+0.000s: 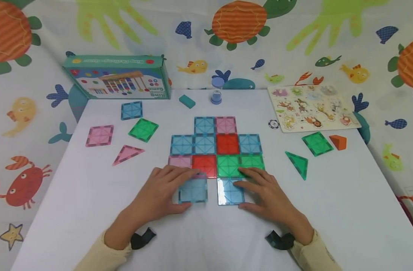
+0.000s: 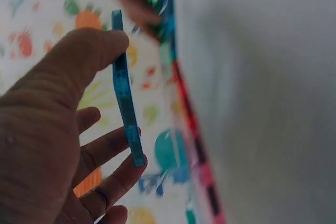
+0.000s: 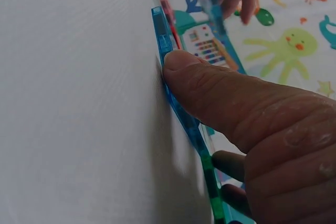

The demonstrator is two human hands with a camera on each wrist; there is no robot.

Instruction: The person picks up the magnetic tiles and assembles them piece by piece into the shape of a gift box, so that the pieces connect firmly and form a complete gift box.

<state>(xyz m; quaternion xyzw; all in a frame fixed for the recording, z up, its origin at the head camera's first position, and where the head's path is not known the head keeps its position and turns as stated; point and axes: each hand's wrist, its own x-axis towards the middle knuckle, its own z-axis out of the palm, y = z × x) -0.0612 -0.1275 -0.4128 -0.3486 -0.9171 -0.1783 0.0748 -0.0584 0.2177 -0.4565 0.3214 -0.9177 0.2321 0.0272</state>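
My left hand (image 1: 162, 188) holds a translucent blue square magnetic tile (image 1: 193, 190) by its edges, thumb at one side and fingertips opposite. In the left wrist view this tile (image 2: 125, 95) stands apart from the tiles on the table. My right hand (image 1: 265, 192) grips another blue square tile (image 1: 228, 195), thumb at its near right corner and a finger over its face. Two other fingertips reach onto the green square tiles (image 1: 227, 165) just beyond. The right wrist view shows the thumb on that blue tile's edge (image 3: 164, 35). Red (image 1: 227, 144), pink and blue squares adjoin them in a stepped shape.
Loose pink (image 1: 100, 136), green and blue tiles lie at left; a green square (image 1: 317, 143), green triangle (image 1: 299, 165) and orange block (image 1: 338, 142) lie at right. Behind are a game box (image 1: 118, 77), teal block (image 1: 187, 101), sand timer (image 1: 217, 90) and animal puzzle board (image 1: 311, 107).
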